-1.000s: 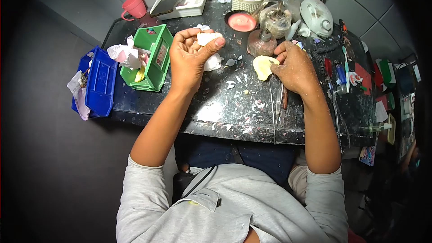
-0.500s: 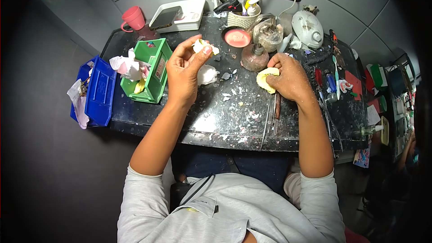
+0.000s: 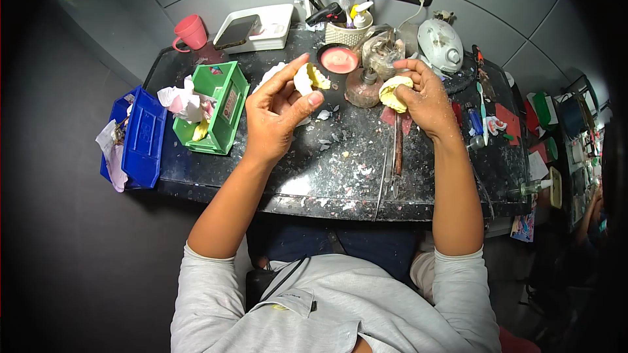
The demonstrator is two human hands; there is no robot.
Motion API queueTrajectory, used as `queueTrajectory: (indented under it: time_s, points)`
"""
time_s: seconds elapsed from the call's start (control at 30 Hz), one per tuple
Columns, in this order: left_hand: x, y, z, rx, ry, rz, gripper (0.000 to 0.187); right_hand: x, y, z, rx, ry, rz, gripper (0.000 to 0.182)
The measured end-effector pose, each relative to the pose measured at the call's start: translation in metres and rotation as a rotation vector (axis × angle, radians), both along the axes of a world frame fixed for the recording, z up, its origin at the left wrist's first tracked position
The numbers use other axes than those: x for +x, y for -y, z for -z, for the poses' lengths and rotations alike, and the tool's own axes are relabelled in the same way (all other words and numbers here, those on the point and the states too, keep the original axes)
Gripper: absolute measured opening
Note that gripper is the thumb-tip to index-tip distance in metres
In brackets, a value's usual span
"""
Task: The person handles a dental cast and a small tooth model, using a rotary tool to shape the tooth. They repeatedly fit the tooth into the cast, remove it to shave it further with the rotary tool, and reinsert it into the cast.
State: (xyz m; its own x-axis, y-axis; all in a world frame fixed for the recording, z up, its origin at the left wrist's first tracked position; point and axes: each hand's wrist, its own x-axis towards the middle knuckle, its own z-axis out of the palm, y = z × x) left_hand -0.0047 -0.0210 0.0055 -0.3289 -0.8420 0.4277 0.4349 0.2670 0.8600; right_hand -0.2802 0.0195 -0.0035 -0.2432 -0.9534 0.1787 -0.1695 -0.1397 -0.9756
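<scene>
My left hand (image 3: 278, 114) is closed on a pale yellow and white curved plaster-like piece (image 3: 304, 80), holding it between thumb and fingers above the table. In my right hand (image 3: 428, 101) is a yellow curved piece (image 3: 394, 95) shaped like a dental arch, pinched by the thumb with the fingers behind it. A white lump (image 3: 269, 75) shows partly behind my left hand. Below my right hand lie thin metal tools and a brown-handled tool (image 3: 398, 150). A round glass burner-like jar (image 3: 364, 88) stands between the two hands.
The black table (image 3: 297, 186) is strewn with chips. On the left stand a green bin (image 3: 232, 114) with paper scraps and a blue bin (image 3: 145, 137). Farther back are a pink mug (image 3: 191, 33), a white tray (image 3: 269, 40), a bowl of pink material (image 3: 340, 59) and a white machine (image 3: 439, 42).
Both held pieces have turned, and the left one now shows its hollow side. My right hand has risen slightly. The white lump beside my left hand appears farther back.
</scene>
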Motion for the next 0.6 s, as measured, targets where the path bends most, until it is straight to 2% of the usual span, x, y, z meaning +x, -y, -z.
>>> queueTrajectory:
  time_s: [0.03,0.1,0.2,0.4,0.43,0.5,0.53,0.57,0.6]
  points:
    - [0.000,-0.001,0.000,-0.028,0.002,0.025,0.063,-0.002,0.000,-0.001,0.001,0.000,0.000,0.033]
    - [0.001,0.000,0.001,-0.020,0.012,0.045,0.065,-0.005,0.000,-0.004,0.111,-0.375,0.074,0.027]
    - [0.001,-0.001,0.000,-0.078,0.050,0.038,0.065,0.001,-0.002,-0.003,-0.018,-0.435,0.195,0.018]
    - [0.000,-0.001,0.003,-0.079,0.082,0.085,0.065,0.014,-0.009,-0.014,-0.107,-0.659,0.311,0.022]
    - [0.000,-0.001,0.005,-0.101,0.089,0.091,0.065,0.018,-0.010,-0.017,-0.104,-0.657,0.308,0.022]
    - [0.000,-0.001,0.006,-0.124,0.098,0.099,0.066,0.023,-0.012,-0.023,-0.083,-0.437,0.352,0.023]
    - [0.000,-0.001,0.006,-0.136,0.092,0.111,0.066,0.019,-0.008,-0.014,-0.211,-0.393,0.344,0.021]
    - [0.000,-0.002,0.005,-0.147,0.085,0.124,0.066,0.014,-0.003,-0.009,-0.211,-0.392,0.345,0.021]
    - [0.000,-0.001,0.005,-0.148,0.086,0.126,0.066,0.016,0.002,-0.014,-0.261,-0.092,0.284,0.022]
